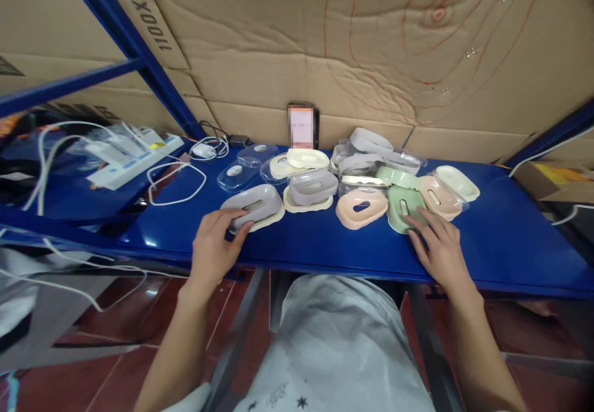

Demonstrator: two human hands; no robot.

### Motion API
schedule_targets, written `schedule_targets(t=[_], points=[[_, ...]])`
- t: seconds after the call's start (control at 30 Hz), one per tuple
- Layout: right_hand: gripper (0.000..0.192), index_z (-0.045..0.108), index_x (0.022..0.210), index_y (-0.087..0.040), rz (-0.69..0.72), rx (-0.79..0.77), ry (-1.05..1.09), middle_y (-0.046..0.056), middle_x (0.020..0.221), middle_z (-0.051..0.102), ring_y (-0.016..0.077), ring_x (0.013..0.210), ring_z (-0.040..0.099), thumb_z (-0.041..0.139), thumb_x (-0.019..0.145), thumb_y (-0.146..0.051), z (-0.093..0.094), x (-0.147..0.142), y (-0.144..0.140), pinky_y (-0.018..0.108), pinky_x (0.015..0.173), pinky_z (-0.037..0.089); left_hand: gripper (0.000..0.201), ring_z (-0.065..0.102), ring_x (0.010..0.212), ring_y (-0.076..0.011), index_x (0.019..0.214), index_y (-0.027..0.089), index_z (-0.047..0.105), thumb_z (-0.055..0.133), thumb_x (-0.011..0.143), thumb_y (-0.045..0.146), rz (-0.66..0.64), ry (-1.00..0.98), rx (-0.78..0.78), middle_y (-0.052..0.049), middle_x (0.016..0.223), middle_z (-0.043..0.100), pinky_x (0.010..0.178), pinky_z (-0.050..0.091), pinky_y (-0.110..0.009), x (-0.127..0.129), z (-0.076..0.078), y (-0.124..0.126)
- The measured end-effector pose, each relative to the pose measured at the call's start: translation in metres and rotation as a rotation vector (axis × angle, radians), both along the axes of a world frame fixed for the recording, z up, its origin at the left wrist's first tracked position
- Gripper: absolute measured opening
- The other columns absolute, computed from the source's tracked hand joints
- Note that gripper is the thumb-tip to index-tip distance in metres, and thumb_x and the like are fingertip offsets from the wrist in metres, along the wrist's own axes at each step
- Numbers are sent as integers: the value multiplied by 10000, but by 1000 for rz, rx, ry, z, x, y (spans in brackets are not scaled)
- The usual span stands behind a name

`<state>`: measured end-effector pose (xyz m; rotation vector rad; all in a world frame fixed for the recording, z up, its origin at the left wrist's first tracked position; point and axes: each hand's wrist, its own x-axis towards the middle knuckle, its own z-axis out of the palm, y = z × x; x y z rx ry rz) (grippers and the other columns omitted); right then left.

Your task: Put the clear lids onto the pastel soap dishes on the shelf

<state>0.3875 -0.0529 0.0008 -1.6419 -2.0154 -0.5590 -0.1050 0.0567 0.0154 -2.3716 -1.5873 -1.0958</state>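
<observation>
My left hand (214, 239) pinches the front left rim of a grey soap dish (269, 198), which sits over a cream tray (273, 220). On the right, a green soap dish (396, 214) has its front right rim between the thumb and fingers of my right hand (439, 242). A peach soap dish (350, 217) lies just left of the green one, and another peach dish (443, 198) is to its right. Between my hands, a second grey dish (320, 183) rests on a cream tray (304, 205). My fingertips are partly hidden in both dishes.
Clear oval lids (236, 177), a cream dish (309, 158) and several grey pieces (371, 141) lie behind. A phone (302, 127) leans against the cardboard wall (260, 41). A power strip (134, 164) and white cables (179, 201) occupy the left of the blue table (297, 245).
</observation>
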Motion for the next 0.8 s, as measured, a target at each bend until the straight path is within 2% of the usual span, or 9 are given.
schedule_targets(t=[0.1,0.17,0.3,0.37,0.47,0.57,0.67,0.73,0.8], points=[[335,672,1414,-241,10,-1,-11,158,1517,656,352,1363,642,597,1092,-297,1,-3,1,482,1067,480,283,712,1072,-302,1183,224,715,632,1058,464,27,-85,74,-100,1140,777,992,561,-443,-2,2,8],[333,675,1409,-240,9,-10,-8,162,1512,656,354,1369,640,599,1091,-301,1,-3,1,480,1059,484,301,712,1071,-304,1209,224,716,624,1061,469,31,-80,70,-103,1154,771,994,563,-447,0,5,17],[330,683,1400,-233,-15,-16,-5,172,1493,663,362,1362,644,604,1086,-292,2,-2,1,487,1046,489,348,657,1289,-328,1309,200,689,597,1063,429,-70,-37,36,-161,1355,686,1108,541,-472,9,5,32],[330,682,1400,-238,-6,2,-12,167,1485,673,359,1346,654,603,1080,-260,3,-3,-1,487,1043,491,342,614,1376,-340,1338,199,682,600,1062,383,-77,-11,62,-178,1457,632,1175,495,-511,16,3,29],[396,651,1445,-259,80,18,-6,140,1471,698,337,1318,673,573,1068,-168,6,-11,-6,482,1052,488,278,612,1384,-352,1299,230,711,631,1056,339,-22,21,113,-160,1479,641,1235,407,-586,25,-3,15],[522,552,1565,-288,204,-29,35,113,1485,702,304,1329,674,532,1068,-127,9,-31,-2,471,1083,483,254,637,1333,-353,1268,239,725,668,1039,332,-14,16,140,-161,1448,664,1188,446,-579,26,-8,5],[568,457,1647,-267,189,-79,38,131,1549,656,322,1394,636,549,1090,-201,11,-60,12,513,1155,439,233,650,1306,-363,1245,227,722,698,1019,278,-29,16,228,-178,1418,670,1160,462,-590,24,-10,1],[551,467,1639,-243,143,-89,32,148,1540,660,347,1414,618,567,1097,-247,14,-80,22,565,1203,382,249,659,1295,-353,1251,236,709,713,1002,219,-87,10,280,-166,1384,684,1148,474,-579,29,-8,-4],[508,507,1607,-244,188,-118,50,136,1494,695,341,1400,627,567,1103,-249,17,-95,27,589,1229,340,314,673,1272,-319,1306,255,680,702,1003,177,-208,7,253,-139,1349,701,1115,515,-523,44,-5,-13]])
